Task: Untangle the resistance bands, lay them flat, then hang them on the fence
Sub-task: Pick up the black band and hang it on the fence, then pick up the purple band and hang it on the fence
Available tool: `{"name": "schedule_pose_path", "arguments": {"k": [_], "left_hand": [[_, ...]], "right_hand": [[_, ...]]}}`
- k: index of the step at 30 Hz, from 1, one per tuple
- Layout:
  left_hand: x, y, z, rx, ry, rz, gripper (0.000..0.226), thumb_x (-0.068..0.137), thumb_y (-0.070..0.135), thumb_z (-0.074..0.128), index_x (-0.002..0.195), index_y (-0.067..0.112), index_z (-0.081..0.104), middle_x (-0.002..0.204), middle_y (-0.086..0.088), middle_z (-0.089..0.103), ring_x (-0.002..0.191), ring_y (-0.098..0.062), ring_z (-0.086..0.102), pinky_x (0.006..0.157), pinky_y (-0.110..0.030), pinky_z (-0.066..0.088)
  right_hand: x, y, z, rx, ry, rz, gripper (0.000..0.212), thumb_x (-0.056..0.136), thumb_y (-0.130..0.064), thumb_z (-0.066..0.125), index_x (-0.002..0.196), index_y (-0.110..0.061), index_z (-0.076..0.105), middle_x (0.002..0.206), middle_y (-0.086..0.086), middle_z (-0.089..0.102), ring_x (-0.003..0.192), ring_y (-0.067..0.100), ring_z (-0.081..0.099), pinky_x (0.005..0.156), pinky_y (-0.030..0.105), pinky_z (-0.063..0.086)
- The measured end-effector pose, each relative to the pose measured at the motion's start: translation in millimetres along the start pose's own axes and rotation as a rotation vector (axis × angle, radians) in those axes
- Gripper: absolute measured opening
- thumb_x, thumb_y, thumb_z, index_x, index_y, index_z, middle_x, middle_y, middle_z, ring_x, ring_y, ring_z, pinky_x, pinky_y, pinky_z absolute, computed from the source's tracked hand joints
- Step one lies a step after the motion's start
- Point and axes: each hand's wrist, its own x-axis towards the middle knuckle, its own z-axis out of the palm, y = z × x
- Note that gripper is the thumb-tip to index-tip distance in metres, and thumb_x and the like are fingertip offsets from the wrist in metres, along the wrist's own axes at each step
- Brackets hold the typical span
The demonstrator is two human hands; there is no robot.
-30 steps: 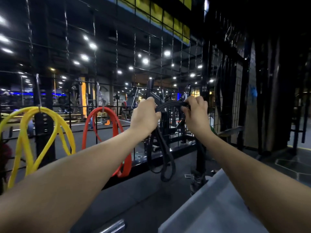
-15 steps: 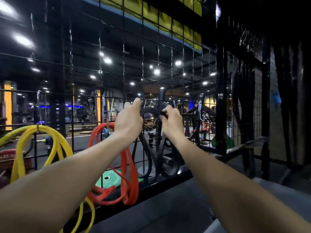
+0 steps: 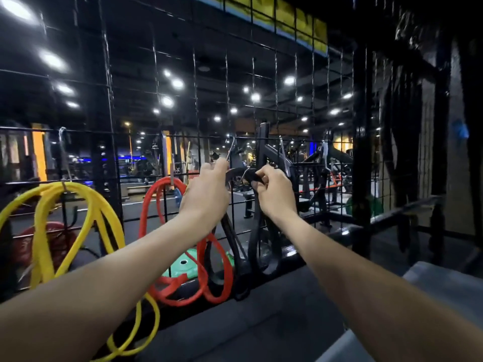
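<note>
Both hands hold the top of a black resistance band [image 3: 257,241] against the black wire fence [image 3: 261,87]. My left hand [image 3: 206,192] grips the band's left side just under a metal hook [image 3: 230,150]. My right hand [image 3: 274,190] pinches the band's top fold. The band's loops hang down to the fence's base. To the left, a red band [image 3: 153,205] hangs from a hook, its lower loops bunched on the ledge. Farther left, a yellow band [image 3: 86,205] hangs from another hook and trails to the floor.
A green weight plate [image 3: 183,263] and a red plate [image 3: 58,241] lie behind the fence. A thick black post [image 3: 362,152] stands to the right, with dark straps hanging beyond it. A grey padded surface [image 3: 439,278] sits at the lower right.
My view has moved closer to the fence. Both hands have brought the black band's top nearer the hook, and my right hand now pinches the fold instead of gripping it wide.
</note>
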Motion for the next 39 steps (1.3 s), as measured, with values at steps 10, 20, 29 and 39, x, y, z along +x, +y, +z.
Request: {"name": "schedule_pose_path", "arguments": {"k": [10, 20, 29, 39], "left_hand": [[-19, 5, 6, -0.128, -0.033, -0.024, 0.032, 0.086, 0.018, 0.063, 0.109, 0.018, 0.042, 0.113, -0.005, 0.050, 0.100, -0.030, 0.055, 0.076, -0.037, 0.041], [-27, 8, 4, -0.053, -0.033, 0.003, 0.047, 0.085, 0.010, 0.062, 0.127, 0.016, 0.041, 0.128, -0.008, 0.039, 0.118, -0.026, 0.040, 0.090, -0.038, 0.042], [-67, 48, 39, -0.092, -0.118, 0.194, 0.043, 0.088, 0.019, 0.056, 0.130, 0.017, 0.045, 0.132, -0.001, 0.041, 0.121, -0.023, 0.041, 0.095, -0.037, 0.041], [-151, 169, 166, -0.403, -0.577, 0.236, 0.037, 0.091, 0.026, 0.055, 0.126, 0.020, 0.047, 0.130, 0.000, 0.043, 0.111, -0.023, 0.051, 0.088, -0.039, 0.046]], "right_hand": [[-17, 0, -13, -0.060, -0.129, -0.002, 0.035, 0.088, -0.008, 0.059, 0.121, -0.015, 0.053, 0.113, 0.007, 0.054, 0.093, 0.021, 0.055, 0.080, 0.032, 0.047], [-31, 3, -26, -0.111, -0.315, 0.074, 0.069, 0.090, -0.002, 0.055, 0.147, -0.027, 0.024, 0.139, 0.004, 0.040, 0.101, 0.012, 0.055, 0.089, 0.028, 0.043], [-81, 40, -80, -0.319, -0.255, 0.155, 0.051, 0.088, -0.016, 0.062, 0.136, -0.014, 0.043, 0.132, 0.011, 0.047, 0.119, 0.028, 0.049, 0.100, 0.042, 0.042], [-182, 164, -196, -0.589, -0.263, 0.478, 0.038, 0.086, -0.015, 0.060, 0.123, -0.008, 0.054, 0.122, 0.015, 0.054, 0.117, 0.034, 0.050, 0.095, 0.040, 0.042]]}}
